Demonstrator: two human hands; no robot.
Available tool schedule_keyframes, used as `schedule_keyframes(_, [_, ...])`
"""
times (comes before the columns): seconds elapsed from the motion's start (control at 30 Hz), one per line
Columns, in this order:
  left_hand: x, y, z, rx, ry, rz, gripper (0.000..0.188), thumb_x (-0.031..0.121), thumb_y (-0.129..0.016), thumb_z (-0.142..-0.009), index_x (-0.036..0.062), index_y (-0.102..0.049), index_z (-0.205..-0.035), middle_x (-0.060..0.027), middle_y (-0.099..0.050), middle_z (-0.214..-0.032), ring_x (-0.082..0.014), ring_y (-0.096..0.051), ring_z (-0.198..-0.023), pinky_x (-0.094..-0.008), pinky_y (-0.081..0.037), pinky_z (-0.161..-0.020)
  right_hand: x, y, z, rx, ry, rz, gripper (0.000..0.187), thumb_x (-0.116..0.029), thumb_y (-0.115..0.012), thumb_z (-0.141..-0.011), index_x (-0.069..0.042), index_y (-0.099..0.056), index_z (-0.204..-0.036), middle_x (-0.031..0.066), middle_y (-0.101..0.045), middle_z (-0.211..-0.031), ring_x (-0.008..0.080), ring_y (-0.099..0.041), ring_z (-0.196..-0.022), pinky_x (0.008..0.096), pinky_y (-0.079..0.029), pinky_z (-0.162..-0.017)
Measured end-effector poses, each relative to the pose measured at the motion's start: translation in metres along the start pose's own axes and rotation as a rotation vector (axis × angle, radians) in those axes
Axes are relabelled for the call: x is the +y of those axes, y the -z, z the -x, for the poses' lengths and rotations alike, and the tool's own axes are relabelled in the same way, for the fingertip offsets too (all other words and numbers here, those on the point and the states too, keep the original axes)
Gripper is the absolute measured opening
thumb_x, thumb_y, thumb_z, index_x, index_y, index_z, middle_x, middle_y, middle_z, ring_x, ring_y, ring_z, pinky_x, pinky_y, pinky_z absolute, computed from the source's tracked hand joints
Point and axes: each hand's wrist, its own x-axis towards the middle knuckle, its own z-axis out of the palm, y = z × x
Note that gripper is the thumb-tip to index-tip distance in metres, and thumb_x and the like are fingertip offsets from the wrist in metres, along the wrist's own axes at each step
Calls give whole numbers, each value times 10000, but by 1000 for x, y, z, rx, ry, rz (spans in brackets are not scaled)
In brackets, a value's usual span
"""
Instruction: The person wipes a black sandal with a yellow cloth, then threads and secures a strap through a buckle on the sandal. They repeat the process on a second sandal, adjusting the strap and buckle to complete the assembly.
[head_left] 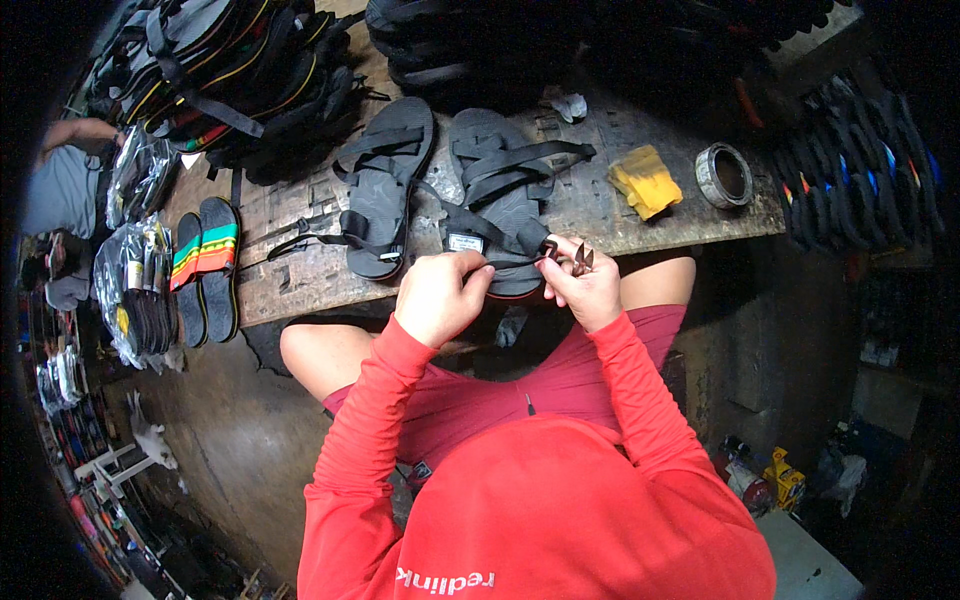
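Observation:
A pair of black strappy sandals lies on the worn wooden bench, toes pointing away from me. Both my hands are at the heel of the right sandal (497, 180). My left hand (441, 295) is closed in a pinch on its black heel strap (510, 263). My right hand (588, 287) grips small dark snips (582, 260), their pointed blades sticking up past the fingers, close to a black buckle at the strap's end. The left sandal (385, 195) rests beside it, untouched, one loose strap trailing left. A pale label shows on the right sandal's heel.
A yellow folded cloth (646, 183) and a tape roll (723, 176) lie on the bench (300, 270) to the right. Striped slides (205, 262) sit at its left edge. Dark sandals are piled (220, 75) at the far left. Another person's grey clothing (65, 195) shows further left.

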Motion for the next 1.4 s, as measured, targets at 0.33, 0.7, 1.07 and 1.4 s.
schedule_keyframes(0.33, [6,-8,-5,242,-81,-186,199,230,-635,-828,51,-664,-744,-169,-656,-710,-359,-667,-668,-455,-527,-613,-5,-1,3,-10,205,194,306,-16,-732,-860,5,-676,-1160,33,-615,-849,60,-611,-550,208,-440,-435])
schedule_keyframes(0.7, [8,-4,-5,-23,-185,9,274,301,-668,-860,27,-683,-860,-181,-673,-760,-357,-680,-730,-465,-529,-663,-46,30,17,-38,227,443,105,-97,-693,-928,-2,-692,-971,14,-653,-705,54,-565,-584,220,-442,-514])
schedule_keyframes(1.07, [21,-55,-9,299,-312,-152,148,199,-685,-899,57,-646,-884,-136,-673,-731,-295,-681,-663,-394,-522,-581,-91,37,75,-42,21,274,89,-95,-693,-925,-16,-687,-885,-13,-623,-644,22,-535,-560,211,-406,-496])
schedule_keyframes(1.4, [22,-68,-11,373,-299,-308,136,139,-689,-856,31,-641,-923,-124,-640,-760,-287,-631,-702,-421,-496,-650,-41,73,77,199,-212,202,150,-184,-659,-967,-60,-645,-883,-20,-579,-652,37,-519,-543,209,-425,-464])
